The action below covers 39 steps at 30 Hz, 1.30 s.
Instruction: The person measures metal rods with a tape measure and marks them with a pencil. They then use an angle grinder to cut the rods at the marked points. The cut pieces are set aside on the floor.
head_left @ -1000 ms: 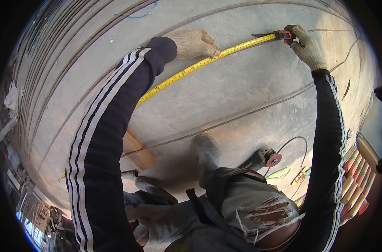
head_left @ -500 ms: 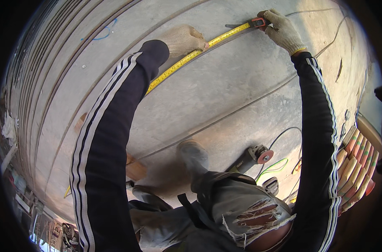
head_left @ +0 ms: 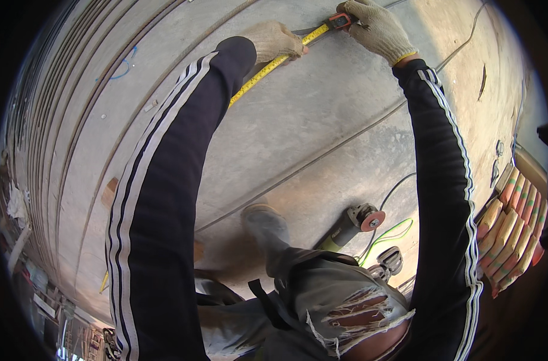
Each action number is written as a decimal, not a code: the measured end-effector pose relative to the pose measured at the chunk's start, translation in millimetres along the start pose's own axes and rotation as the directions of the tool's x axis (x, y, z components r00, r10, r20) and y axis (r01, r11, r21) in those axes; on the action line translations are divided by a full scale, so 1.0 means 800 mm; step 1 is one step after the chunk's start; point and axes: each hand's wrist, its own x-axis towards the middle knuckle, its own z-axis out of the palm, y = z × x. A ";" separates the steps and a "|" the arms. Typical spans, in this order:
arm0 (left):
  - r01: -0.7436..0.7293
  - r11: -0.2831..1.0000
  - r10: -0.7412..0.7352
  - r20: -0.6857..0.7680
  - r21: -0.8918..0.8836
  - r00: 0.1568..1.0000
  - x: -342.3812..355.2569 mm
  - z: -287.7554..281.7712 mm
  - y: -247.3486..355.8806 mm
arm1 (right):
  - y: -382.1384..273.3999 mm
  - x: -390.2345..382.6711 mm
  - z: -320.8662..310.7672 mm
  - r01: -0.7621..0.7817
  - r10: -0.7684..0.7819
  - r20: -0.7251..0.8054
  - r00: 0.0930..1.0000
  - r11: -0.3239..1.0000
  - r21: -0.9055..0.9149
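My right hand (head_left: 379, 27), in a pale knit glove, grips the black and red case of a tape measure (head_left: 340, 21) at the top of the view. Its yellow blade (head_left: 259, 79) runs from the case down to the left, and my left sleeve covers its far part. My left hand (head_left: 272, 41), in a similar glove, is closed on the blade a short way from the case. A thin dark bar (head_left: 303, 31) shows beside the blade near my left fingers; how it touches them cannot be told.
A long steel rod (head_left: 322, 155) crosses the concrete floor below my hands. Several parallel rods (head_left: 84, 114) lie at left. An angle grinder (head_left: 349, 227) rests near my knee with its cord. Stacked, painted wood-like pieces (head_left: 508, 231) stand at right. A wood block (head_left: 109, 192) lies beyond my left sleeve.
My right hand and the case have moved left and slightly up, closer to my left hand. Less blade shows between the hands. My left hand has shifted a little up and right.
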 end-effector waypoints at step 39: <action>-0.043 0.964 0.046 0.005 -0.261 0.999 0.052 -0.003 0.026 | -0.128 -0.126 0.060 -0.548 0.535 0.367 0.761 0.228 0.804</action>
